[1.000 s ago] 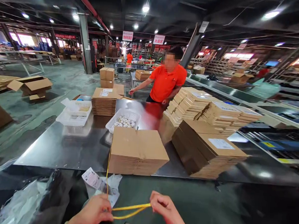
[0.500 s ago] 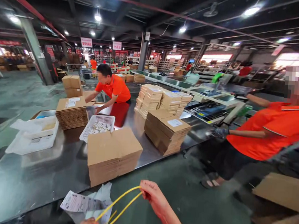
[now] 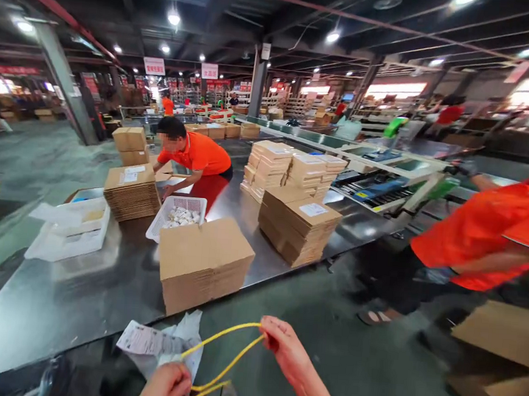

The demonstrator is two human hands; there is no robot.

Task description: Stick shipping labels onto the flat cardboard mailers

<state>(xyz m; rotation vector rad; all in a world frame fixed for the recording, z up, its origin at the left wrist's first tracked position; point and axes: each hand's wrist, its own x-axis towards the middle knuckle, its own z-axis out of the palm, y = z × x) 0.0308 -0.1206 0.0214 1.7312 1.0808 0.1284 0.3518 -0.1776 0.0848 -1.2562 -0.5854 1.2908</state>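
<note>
A yellow cord (image 3: 229, 328) is stretched in a loose loop between my hands, in front of the table's near edge. My right hand (image 3: 280, 342) pinches its right end, fingers closed. My left hand (image 3: 168, 382), lower and to the left, is closed on the other end, with a loose tail hanging beside it. Behind my left hand is a crumpled white plastic sheet with a printed label (image 3: 156, 342). Beyond the hands, a stack of flat cardboard boxes (image 3: 204, 260) stands at the edge of the metal table (image 3: 120, 290).
A white basket of small items (image 3: 183, 213), more carton stacks (image 3: 296, 225) and white trays (image 3: 72, 225) are on the table. A person in orange (image 3: 204, 153) leans over its far side. Another person (image 3: 495, 234) is at right, near open cartons (image 3: 501, 332).
My left hand has risen into fuller view, and my right hand has shifted slightly right with the cord. The person at right has moved further right and lowered an arm.
</note>
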